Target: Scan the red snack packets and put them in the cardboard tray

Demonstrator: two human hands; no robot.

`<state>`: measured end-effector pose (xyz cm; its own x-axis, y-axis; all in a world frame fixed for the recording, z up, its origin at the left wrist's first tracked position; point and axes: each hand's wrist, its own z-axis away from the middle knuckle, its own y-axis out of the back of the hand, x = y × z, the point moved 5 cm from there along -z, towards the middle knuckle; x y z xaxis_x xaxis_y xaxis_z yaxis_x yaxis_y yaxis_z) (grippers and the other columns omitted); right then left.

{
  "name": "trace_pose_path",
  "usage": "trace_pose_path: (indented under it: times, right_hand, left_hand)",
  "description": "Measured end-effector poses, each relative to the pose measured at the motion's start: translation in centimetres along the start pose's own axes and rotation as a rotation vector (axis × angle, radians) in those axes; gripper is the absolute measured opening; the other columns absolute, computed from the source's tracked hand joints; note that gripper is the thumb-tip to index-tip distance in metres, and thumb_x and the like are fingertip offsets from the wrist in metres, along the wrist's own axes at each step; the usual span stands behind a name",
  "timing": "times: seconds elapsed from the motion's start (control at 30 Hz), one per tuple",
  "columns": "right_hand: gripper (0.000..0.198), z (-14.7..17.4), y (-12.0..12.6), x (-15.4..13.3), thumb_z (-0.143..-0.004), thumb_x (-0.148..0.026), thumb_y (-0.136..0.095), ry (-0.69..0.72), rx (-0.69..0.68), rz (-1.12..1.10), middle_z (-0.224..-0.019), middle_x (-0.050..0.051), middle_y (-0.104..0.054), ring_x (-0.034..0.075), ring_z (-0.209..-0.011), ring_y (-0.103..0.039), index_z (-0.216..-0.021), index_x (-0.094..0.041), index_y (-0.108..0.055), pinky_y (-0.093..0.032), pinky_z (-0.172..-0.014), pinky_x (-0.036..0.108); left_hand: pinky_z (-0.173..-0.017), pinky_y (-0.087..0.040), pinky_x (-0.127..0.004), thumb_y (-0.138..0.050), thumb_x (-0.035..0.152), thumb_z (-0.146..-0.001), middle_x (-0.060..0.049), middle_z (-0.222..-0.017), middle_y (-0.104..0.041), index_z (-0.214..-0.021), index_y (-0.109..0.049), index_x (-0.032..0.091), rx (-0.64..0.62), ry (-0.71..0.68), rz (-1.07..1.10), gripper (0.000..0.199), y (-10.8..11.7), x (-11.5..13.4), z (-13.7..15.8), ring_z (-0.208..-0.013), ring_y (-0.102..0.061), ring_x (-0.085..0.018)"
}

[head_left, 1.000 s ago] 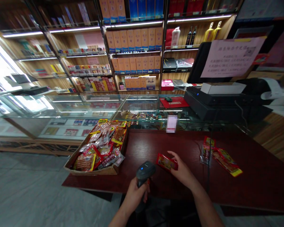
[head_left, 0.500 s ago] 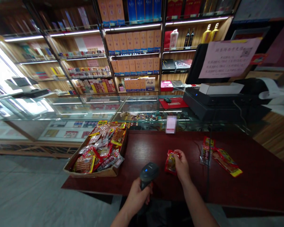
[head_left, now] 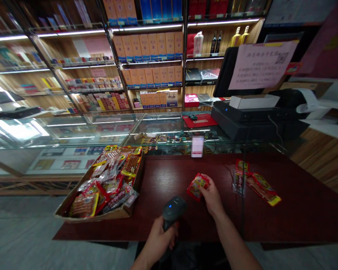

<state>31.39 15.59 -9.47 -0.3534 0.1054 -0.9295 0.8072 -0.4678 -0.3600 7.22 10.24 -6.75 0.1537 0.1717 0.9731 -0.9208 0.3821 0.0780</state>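
My left hand (head_left: 161,237) is wrapped round the handle of a dark barcode scanner (head_left: 174,207), which shows a small blue light on its head. Between thumb and fingers, my right hand (head_left: 212,195) pinches the right side of a red and yellow snack packet (head_left: 197,186). The packet is tilted, just ahead and to the right of the scanner head. To the left, an open cardboard box (head_left: 116,215) is heaped with many red, yellow and clear snack packets (head_left: 109,180). Several more snack packets (head_left: 260,187) lie on the dark red table to the right of my right hand.
The dark red table (head_left: 163,168) meets a glass display counter (head_left: 157,122). A monitor with a paper notice (head_left: 261,67) stands over a black cash drawer (head_left: 236,122) at the back right. A thin cable (head_left: 243,210) hangs across the right side. Stocked shelves line the wall.
My right hand has turned the red packet and moved it left, towards the scanner. The view has shifted slightly to the right. The scanner stays in my left hand.
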Motion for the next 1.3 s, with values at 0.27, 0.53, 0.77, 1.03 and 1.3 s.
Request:
trace_pose_path:
  times: [0.27, 0.53, 0.77, 1.03, 1.3]
  right_hand:
    - [0.072, 0.1, -0.4, -0.1, -0.078, -0.037, -0.070, 0.089, -0.014, 0.053, -0.128, 0.008, -0.067, 0.023, -0.109, -0.068, -0.144, -0.026, -0.043, -0.054, -0.095, 0.039]
    - [0.089, 0.2, -1.3, 0.4, -0.081, -0.036, -0.067, 0.095, -0.107, 0.117, -0.132, 0.008, -0.067, 0.024, -0.111, -0.068, -0.157, -0.025, -0.024, -0.051, -0.103, 0.043]
    - [0.083, 0.0, -1.1, 1.4, -0.081, -0.041, -0.068, 0.174, -0.157, 0.080, -0.138, 0.011, -0.063, 0.026, -0.120, -0.064, -0.155, -0.027, -0.031, -0.051, -0.103, 0.046]
    - [0.068, -0.1, 0.2, 1.3, -0.071, -0.042, -0.072, 0.160, -0.013, 0.158, -0.117, 0.010, -0.072, 0.025, -0.101, -0.071, -0.133, -0.020, -0.053, -0.054, -0.096, 0.044]
    - [0.080, 0.3, -0.1, -0.2, -0.066, -0.043, -0.080, 0.034, 0.205, -0.001, -0.111, 0.004, -0.073, 0.023, -0.089, -0.072, -0.138, -0.032, -0.047, -0.061, -0.064, 0.032]
  left_hand:
    - [-0.037, -0.039, -0.017, -0.067, 0.031, -0.079, 0.006, -0.052, -0.059, -0.079, -0.060, 0.017, -0.035, -0.002, -0.037, 0.016, -0.3, 0.0, 0.3, -0.037, -0.049, -0.008]
    - [-0.037, -0.041, -0.017, -0.068, 0.042, -0.082, 0.005, -0.053, -0.058, -0.078, -0.059, 0.017, -0.049, -0.011, -0.080, 0.028, -0.2, -0.3, -0.1, -0.036, -0.049, -0.008]
    - [-0.037, -0.041, -0.018, -0.069, 0.038, -0.078, 0.007, -0.047, -0.055, -0.074, -0.059, 0.018, -0.057, -0.029, -0.066, 0.024, -0.2, -0.2, 0.1, -0.035, -0.049, -0.009]
    - [-0.035, -0.040, -0.017, -0.066, 0.026, -0.075, 0.007, -0.051, -0.058, -0.073, -0.058, 0.018, -0.044, -0.056, -0.032, 0.011, -0.5, 0.4, 0.4, -0.034, -0.048, -0.007]
    - [-0.033, -0.038, -0.017, -0.063, 0.027, -0.077, 0.008, -0.049, -0.055, -0.078, -0.058, 0.018, 0.038, -0.036, 0.051, 0.010, -0.5, -0.4, 0.1, -0.034, -0.049, -0.008]
